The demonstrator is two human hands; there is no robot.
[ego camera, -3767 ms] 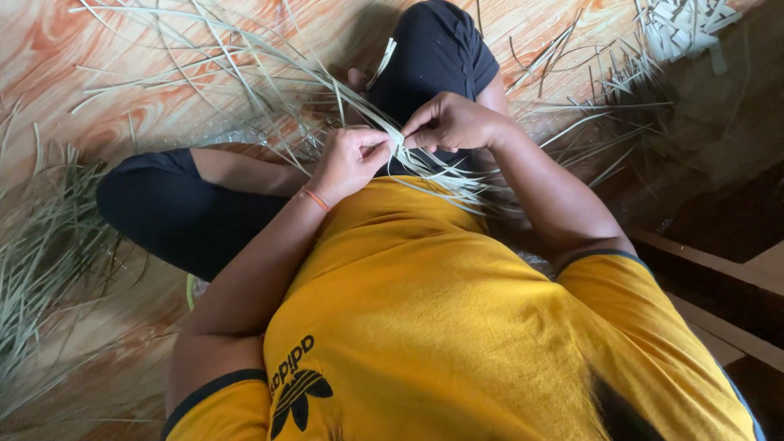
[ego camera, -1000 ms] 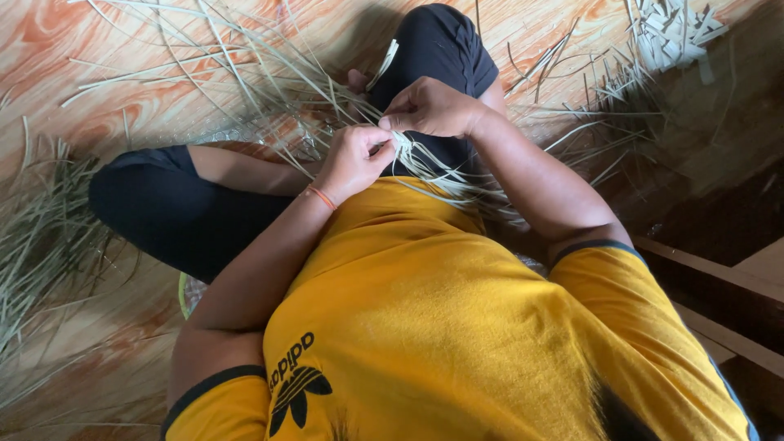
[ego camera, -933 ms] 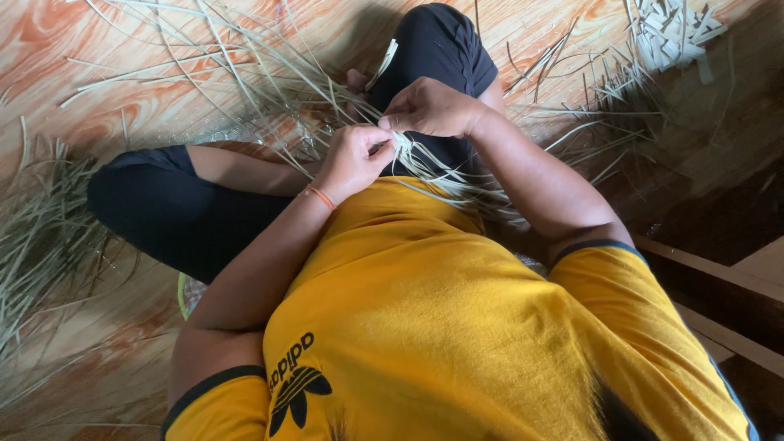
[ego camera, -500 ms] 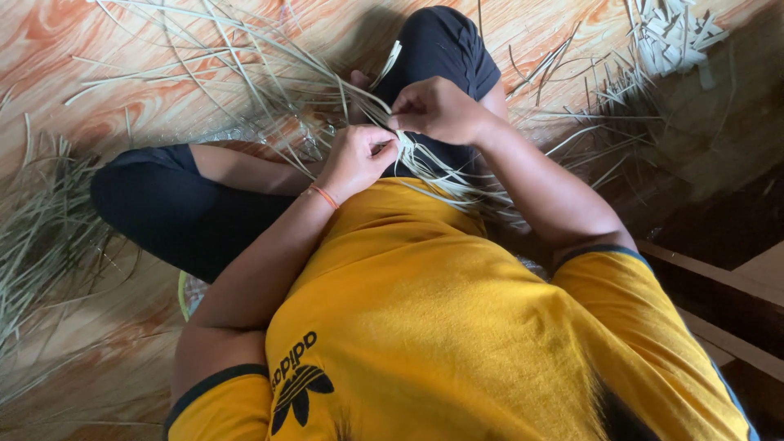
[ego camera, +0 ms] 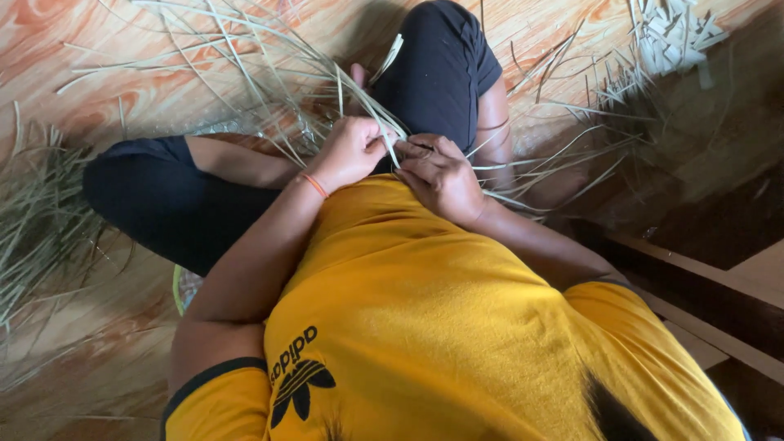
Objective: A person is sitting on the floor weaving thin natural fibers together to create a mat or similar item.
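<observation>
Sitting cross-legged, the person is pinching pale leaf strips [ego camera: 390, 140] in the lap with the left hand [ego camera: 349, 151] while the right hand [ego camera: 441, 173] is closing on them, and with many loose strips [ego camera: 245, 57] lying unworked on the floor [ego camera: 98, 73], the plaiting looks early.

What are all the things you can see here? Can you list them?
leaf strips: many, pale green, scattered over the floor and bunched in the hands
strip pile: one, pale green, far left
cut strip pieces: small heap, whitish, top right
floor: one, orange wood-grain, underneath everything
wooden ledge: one, dark brown, right
wristband: one, orange, on the left wrist
shirt: one, yellow
trousers: one pair, black
left hand: pinching strips
right hand: pinching strips beside it
</observation>
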